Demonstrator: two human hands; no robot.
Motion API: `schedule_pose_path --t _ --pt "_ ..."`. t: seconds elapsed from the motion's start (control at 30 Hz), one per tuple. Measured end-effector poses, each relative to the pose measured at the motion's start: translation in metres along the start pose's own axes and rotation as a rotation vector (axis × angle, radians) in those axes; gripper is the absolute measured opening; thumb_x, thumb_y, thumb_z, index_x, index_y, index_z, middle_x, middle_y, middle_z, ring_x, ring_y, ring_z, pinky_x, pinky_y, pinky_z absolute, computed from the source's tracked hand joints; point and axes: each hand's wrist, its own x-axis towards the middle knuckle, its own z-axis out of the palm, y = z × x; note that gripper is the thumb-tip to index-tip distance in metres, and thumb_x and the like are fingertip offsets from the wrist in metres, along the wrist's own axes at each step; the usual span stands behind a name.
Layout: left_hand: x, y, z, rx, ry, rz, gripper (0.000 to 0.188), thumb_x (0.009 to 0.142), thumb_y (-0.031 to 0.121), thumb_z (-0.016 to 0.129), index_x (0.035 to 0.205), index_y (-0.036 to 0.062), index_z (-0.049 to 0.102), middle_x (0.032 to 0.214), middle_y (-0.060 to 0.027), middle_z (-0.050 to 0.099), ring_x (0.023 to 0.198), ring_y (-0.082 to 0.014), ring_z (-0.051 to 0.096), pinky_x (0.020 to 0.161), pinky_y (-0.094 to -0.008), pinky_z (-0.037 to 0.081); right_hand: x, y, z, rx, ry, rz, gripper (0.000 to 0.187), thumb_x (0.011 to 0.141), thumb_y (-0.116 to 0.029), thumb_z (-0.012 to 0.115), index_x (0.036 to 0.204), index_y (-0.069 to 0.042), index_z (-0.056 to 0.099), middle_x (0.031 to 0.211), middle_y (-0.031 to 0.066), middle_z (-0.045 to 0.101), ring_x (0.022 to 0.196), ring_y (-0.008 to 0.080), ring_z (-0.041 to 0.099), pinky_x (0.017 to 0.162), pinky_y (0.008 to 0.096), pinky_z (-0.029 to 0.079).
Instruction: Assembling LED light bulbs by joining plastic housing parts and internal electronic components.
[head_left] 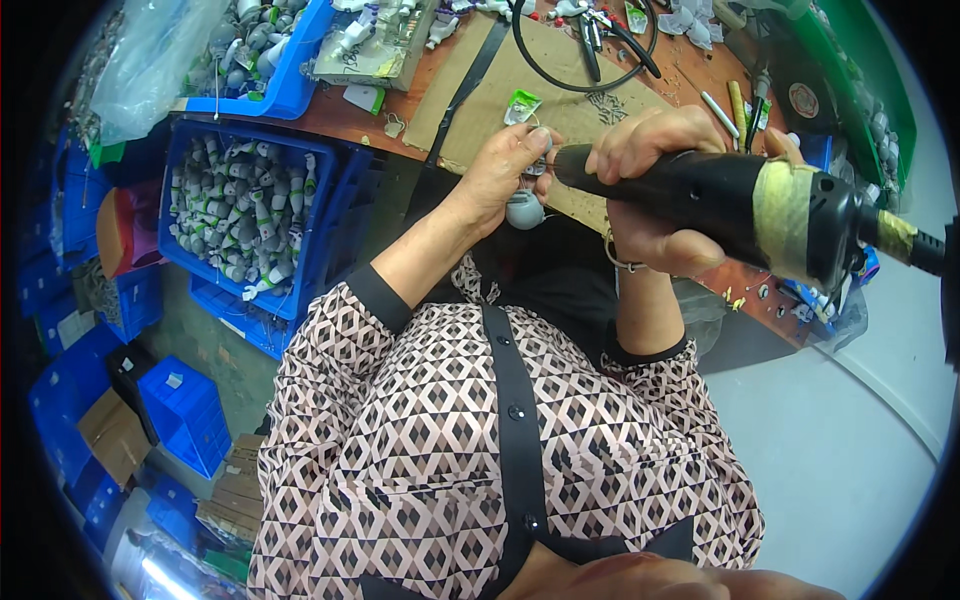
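Observation:
My right hand (648,150) is wrapped round a black electric screwdriver (730,195), which has yellowish tape about its rear end and a thick cable. The tool's narrow end points left, close to the fingertips of my left hand (500,170). Those fingers are closed on a small assembly with a grey rounded part (525,210) hanging below them; a thin cord shows above it. The driver's tip and the spot it meets are hidden by fingers. Just past my left hand, a small green-and-white piece (521,106) lies on the cardboard sheet (460,140).
A blue crate (310,240) full of grey-and-white parts stands at the left, with another blue bin (295,95) above it. Pliers (590,45) and a black cable loop (530,60) lie at the back. A green bin (900,110) borders the right side.

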Motion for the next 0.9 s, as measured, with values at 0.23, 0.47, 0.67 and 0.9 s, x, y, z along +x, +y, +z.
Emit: schedule_pose_path --t 0.23,0.47,0.67,0.9 --pt "-0.003 -0.002 -0.009 0.054 -0.003 -0.02 0.027 0.095 0.03 0.052 0.101 0.0043 0.051 0.08 -0.0014 0.049 0.057 -0.0093 0.051 0.05 -0.0239 0.046 -0.01 0.005 0.017 0.229 0.012 -0.311 0.093 0.07 -0.069 0.063 0.128 -0.011 0.019 0.074 0.0109 0.048 0.056 0.0195 0.051 0.05 0.0323 0.049" --pt "-0.009 0.003 -0.008 -0.018 -0.024 0.002 0.031 0.096 0.032 0.048 0.111 0.0044 0.052 0.085 -0.0052 0.059 0.065 -0.0112 0.058 0.058 -0.0253 0.049 0.04 -0.019 -0.023 0.177 0.151 -0.045 0.077 0.079 -0.075 0.043 0.097 0.001 0.046 0.074 0.0069 0.051 0.058 0.0172 0.055 0.054 0.029 0.049" --pt "-0.021 0.027 -0.01 -0.311 -0.202 0.073 0.057 0.098 0.049 0.031 0.127 0.0016 0.04 0.103 -0.0128 0.057 0.086 -0.0197 0.061 0.076 -0.033 0.05 0.088 0.057 -0.1 -1.066 -0.119 -0.112 0.044 0.089 -0.04 0.058 0.118 -0.009 0.052 0.097 0.0149 0.063 0.089 0.0298 0.062 0.076 0.038 0.049" --pt "-0.04 0.039 -0.011 -0.274 -0.18 0.114 0.048 0.1 0.039 0.03 0.126 0.0006 0.042 0.109 -0.0154 0.058 0.094 -0.0258 0.061 0.08 -0.0364 0.05 0.081 0.115 -0.133 -1.387 -0.175 -0.026 0.049 0.083 -0.04 0.063 0.121 -0.011 0.052 0.109 0.0168 0.062 0.1 0.0337 0.06 0.083 0.0398 0.047"
